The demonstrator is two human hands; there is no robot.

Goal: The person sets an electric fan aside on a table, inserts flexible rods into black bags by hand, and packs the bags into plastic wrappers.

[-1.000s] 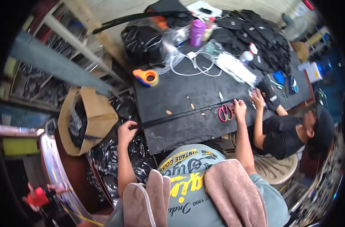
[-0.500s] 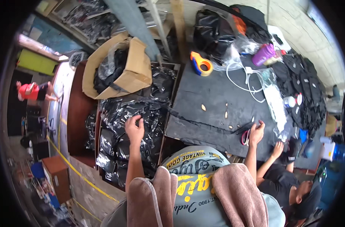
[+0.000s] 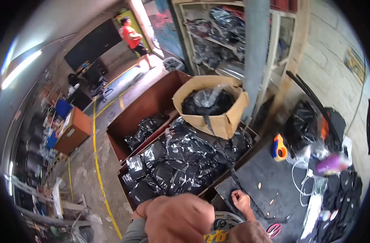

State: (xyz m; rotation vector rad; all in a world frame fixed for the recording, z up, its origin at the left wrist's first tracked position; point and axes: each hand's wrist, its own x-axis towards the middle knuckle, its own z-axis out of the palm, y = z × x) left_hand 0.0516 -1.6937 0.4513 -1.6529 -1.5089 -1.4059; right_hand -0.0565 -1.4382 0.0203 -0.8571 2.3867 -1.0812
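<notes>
My left hand [image 3: 181, 216] is raised very near the camera, large and blurred, so its fingers cannot be read. My right hand [image 3: 241, 200] is over the near left edge of the dark worktable [image 3: 256, 172], its fingers curled closed; whatever is in them, if anything, is hidden. Just beside it runs a long black strap [image 3: 235, 178], stretching from a cardboard box [image 3: 203, 120] across black packages in shiny clear plastic [image 3: 174, 156] and onto the table. Scissors with red handles [image 3: 273, 230] lie close to the strap's near end.
An orange and blue tape dispenser [image 3: 279, 148], a white cable [image 3: 300, 178] and a purple bottle [image 3: 331, 163] are on the table. Dark items [image 3: 345, 194] pile at its right. A grey post [image 3: 256, 52] rises behind the box. Far off, a person in red [image 3: 132, 38] walks.
The view has swung left and up. My left hand has risen from the packages toward the camera. My right hand has left the scissors and is now beside the strap, near the table's left edge.
</notes>
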